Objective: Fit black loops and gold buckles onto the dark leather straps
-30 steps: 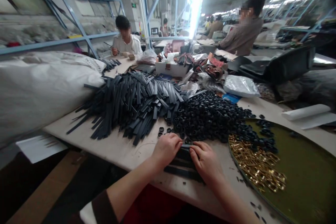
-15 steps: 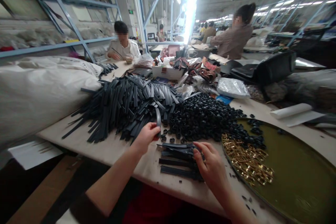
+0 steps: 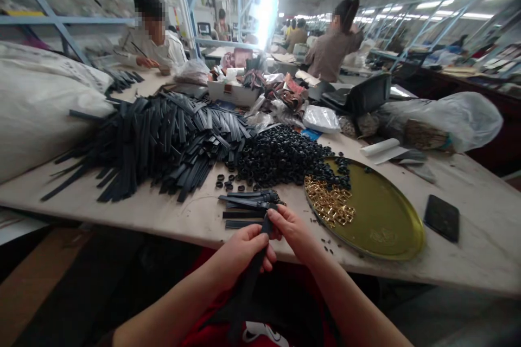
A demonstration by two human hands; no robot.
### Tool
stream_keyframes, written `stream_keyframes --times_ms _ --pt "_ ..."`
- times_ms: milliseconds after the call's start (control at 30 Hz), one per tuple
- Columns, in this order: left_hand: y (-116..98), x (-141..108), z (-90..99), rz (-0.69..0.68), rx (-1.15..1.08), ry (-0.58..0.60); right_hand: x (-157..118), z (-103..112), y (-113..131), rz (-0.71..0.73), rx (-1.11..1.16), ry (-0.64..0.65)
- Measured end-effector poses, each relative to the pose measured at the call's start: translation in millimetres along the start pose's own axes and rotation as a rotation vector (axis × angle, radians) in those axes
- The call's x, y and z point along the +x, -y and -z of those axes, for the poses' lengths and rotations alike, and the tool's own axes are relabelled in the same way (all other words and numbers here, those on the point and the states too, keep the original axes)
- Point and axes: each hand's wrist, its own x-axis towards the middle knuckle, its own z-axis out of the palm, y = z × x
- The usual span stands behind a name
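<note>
A black strap (image 3: 250, 277) is held over the near edge of the surface (image 3: 484, 195), with its far end raised between both hands and its length let down toward the lap. It is gripped at two points close together, apparently so that the far end can be steadied while the rest hangs free. By the left hand (image 3: 246, 244) the strap is pinched a little below that end, the thumb on top and the other fingers curled beneath; by the right hand (image 3: 291, 229) the end itself is taken between closed fingers. Whether anything small is also enclosed there cannot be told.

Just beyond the hands, a short row of straps (image 3: 243, 215) is laid with the free ends to the left, seemingly within easy reach. Farther off, a large pile of strips (image 3: 163, 141) is heaped on the left and a mound of black loops (image 3: 280, 154) on the right; gold buckles (image 3: 329, 200) are gathered at the left side of a round tray (image 3: 380, 227), probably so that they are not scattered.

The strap looks flat, narrow and matt, slightly bent where it is gripped; its lower end is lost against dark clothing.
</note>
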Motion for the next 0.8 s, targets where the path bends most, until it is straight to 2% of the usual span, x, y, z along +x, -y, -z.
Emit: stream_keyframes --times_ms 33,133,200,333,433,533,667,800 --pt "-3 4 -1.6 0.006 -0.036 -0.023 4 7 0 0.043 -0.09 -0.045" --pt "-8 12 -1.3 0.026 -0.163 -0.062 28 37 -2 0.247 -0.496 -0.291" --pt "-11 15 2.0 0.039 -0.234 -0.086 51 52 -3 0.334 -0.788 -0.364" --pt "-12 24 12.2 0.045 -0.3 -0.121 92 57 -6 0.379 -1.27 -0.313" --pt "-11 31 20.6 0.042 -0.311 -0.133 108 51 -9 0.365 -1.535 -0.233" --pt "-10 38 27.1 0.058 -0.317 -0.143 112 52 -13 0.378 -1.631 -0.188" --pt "-8 45 30.2 0.087 -0.296 -0.148 111 58 -15 0.43 -1.629 -0.139" --pt "-5 47 31.3 0.028 -0.262 -0.186 110 58 -13 0.46 -1.602 -0.099"
